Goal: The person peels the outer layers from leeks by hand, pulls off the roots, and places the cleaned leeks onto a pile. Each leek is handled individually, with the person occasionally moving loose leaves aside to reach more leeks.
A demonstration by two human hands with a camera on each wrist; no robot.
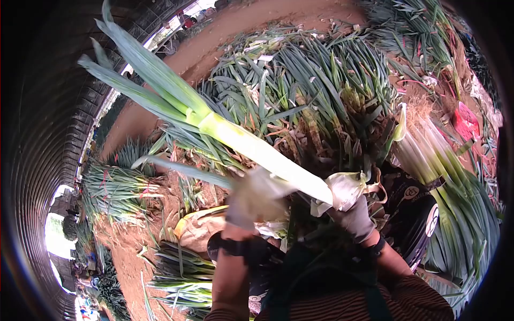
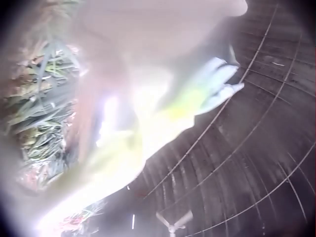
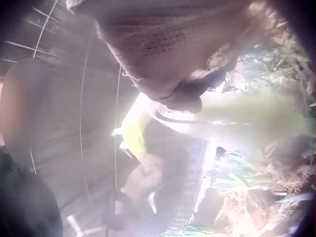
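A large green onion (image 1: pixel 267 155) slants across the head view, its white shaft low and its long green leaves at upper left. My gloved right hand (image 1: pixel 353 219) grips its root end, where loose pale skin bunches up. The right glove (image 3: pixel 182 54) also fills the top of the right wrist view. Blurred by motion, my gloved left hand (image 1: pixel 257 198) is just below the shaft. It holds a peeled-back outer leaf (image 1: pixel 184 170), which trails to the left. In the right wrist view, this yellowish strip (image 3: pixel 132 131) bends from the onion down to the left hand (image 3: pixel 143 177).
A thick pile of green onions (image 1: pixel 305 80) lies ahead on bare soil. To the right leans a bundle with roots up (image 1: pixel 428 144), beside a pink-red object (image 1: pixel 467 122). A brown paper sack (image 1: pixel 201 230) and more bundles (image 1: pixel 120 187) are at left, under a tunnel roof (image 1: pixel 43 123).
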